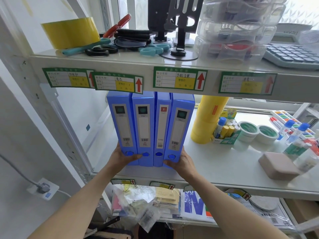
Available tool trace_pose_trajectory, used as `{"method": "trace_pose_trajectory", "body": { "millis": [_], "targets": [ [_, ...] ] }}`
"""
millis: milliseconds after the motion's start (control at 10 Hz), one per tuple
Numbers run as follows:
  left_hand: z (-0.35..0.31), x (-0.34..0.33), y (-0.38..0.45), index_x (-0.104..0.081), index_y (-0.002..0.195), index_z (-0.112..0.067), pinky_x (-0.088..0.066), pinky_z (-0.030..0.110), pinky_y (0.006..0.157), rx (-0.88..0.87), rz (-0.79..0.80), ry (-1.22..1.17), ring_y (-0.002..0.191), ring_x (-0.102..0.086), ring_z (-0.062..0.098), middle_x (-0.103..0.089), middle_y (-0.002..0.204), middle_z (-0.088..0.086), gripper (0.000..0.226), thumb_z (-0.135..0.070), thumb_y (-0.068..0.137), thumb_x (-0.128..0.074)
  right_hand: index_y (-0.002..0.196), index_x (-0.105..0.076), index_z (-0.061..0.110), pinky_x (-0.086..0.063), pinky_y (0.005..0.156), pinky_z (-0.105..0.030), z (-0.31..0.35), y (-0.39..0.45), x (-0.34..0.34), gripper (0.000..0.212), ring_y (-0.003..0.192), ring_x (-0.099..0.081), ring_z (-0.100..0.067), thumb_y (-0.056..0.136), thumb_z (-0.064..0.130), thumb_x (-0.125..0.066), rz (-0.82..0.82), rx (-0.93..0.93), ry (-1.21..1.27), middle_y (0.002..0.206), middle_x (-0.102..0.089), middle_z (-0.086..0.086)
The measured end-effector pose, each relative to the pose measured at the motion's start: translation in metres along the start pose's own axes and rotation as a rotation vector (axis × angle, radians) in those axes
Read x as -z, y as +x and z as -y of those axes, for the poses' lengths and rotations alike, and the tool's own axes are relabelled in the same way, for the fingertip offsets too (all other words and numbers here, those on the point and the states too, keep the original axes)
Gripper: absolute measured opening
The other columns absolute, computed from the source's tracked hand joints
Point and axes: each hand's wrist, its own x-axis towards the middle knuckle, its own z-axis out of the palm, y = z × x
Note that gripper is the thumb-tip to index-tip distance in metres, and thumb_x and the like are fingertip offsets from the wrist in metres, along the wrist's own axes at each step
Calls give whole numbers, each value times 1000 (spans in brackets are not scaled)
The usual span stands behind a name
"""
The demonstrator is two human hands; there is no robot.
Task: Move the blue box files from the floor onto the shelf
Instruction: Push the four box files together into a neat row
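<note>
A: Box files [150, 128]?
B: Blue, four; grey-white spine labels with barcodes, darker blue round finger holes.
A: Shelf [215, 163]?
B: White; price tags [179, 79] green-bordered, yellow panel, red arrow.
A: Tape stack [207, 118]?
B: Yellow, with a red patterned strip.

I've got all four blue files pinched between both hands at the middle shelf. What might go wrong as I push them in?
1. The four blue box files are held only by side pressure from the left hand and right hand; the inner two may slip out.
2. Their tops sit close under the upper shelf edge and may catch.
3. The rightmost file leans toward the yellow tape stack and may knock it.
</note>
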Motion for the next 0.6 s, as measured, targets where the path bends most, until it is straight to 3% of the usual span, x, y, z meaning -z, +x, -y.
{"method": "trace_pose_trajectory", "body": {
  "millis": [200,300,400,500,600],
  "targets": [
    [-1,4,-1,-44,139,-19,-54,5,70,-32,5,3,105,-61,-2,-60,129,-4,81,-18,69,-86,135,-46,21,-60,80,-33,1,0,3,73,96,-59,-10,73,26,-85,-17,5,35,114,-52,13],
    [0,8,-2,-43,138,-20,-51,10,78,-31,39,28,107,-60,5,-56,131,-4,82,-16,69,-86,135,-47,21,-54,70,-17,-1,2,5,73,92,-57,-6,73,27,-85,-10,-5,-9,107,-48,20],
    [-2,15,-2,-43,131,-30,-51,30,95,11,77,102,119,-55,20,-50,137,-1,78,-12,68,-87,145,-40,19,-61,84,-38,0,3,8,93,101,-61,-9,66,38,-85,21,-61,-46,103,-47,31],
    [2,22,2,-49,135,-23,-44,43,106,98,147,304,130,-47,28,-43,147,6,73,-18,71,-85,149,-35,18,-57,94,-42,-2,3,12,101,112,-61,-17,64,42,-83,80,-69,-57,119,-52,27],
    [-4,25,-1,-41,145,-12,-42,37,104,288,208,535,133,-47,28,-45,147,10,79,-30,78,-79,145,-41,14,-52,99,-44,8,-3,21,86,123,-57,-29,73,32,-84,89,-116,-94,144,-49,-7]
  ]
}}
